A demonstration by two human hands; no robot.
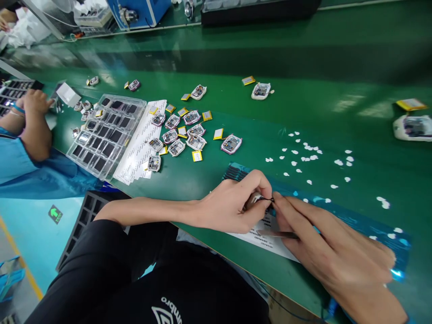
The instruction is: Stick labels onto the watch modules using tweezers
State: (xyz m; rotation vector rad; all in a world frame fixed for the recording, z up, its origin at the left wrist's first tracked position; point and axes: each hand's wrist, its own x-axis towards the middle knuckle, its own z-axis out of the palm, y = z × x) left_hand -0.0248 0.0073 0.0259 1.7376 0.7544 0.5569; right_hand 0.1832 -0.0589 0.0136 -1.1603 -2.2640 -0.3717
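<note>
My left hand (236,204) is closed around a small pale part (255,198), mostly hidden by the fingers. A thin dark piece (270,199) sticks out of it towards my right hand (324,243). The fingertips of my right hand pinch at the end of this dark piece. Under the right palm a slim metal tool (276,234), which looks like tweezers, points left. Both hands are over a white printed sheet (261,238) and a blue film strip (364,229). Black strips (236,172) lie on the film's left end.
Several open watch-like housings (231,144) with yellow-edged batteries (218,133) lie on the green table. Small white stickers (313,157) are scattered beyond my hands. A clear tray (108,135) of dark screens stands left. A co-worker's hand (37,101) is at far left.
</note>
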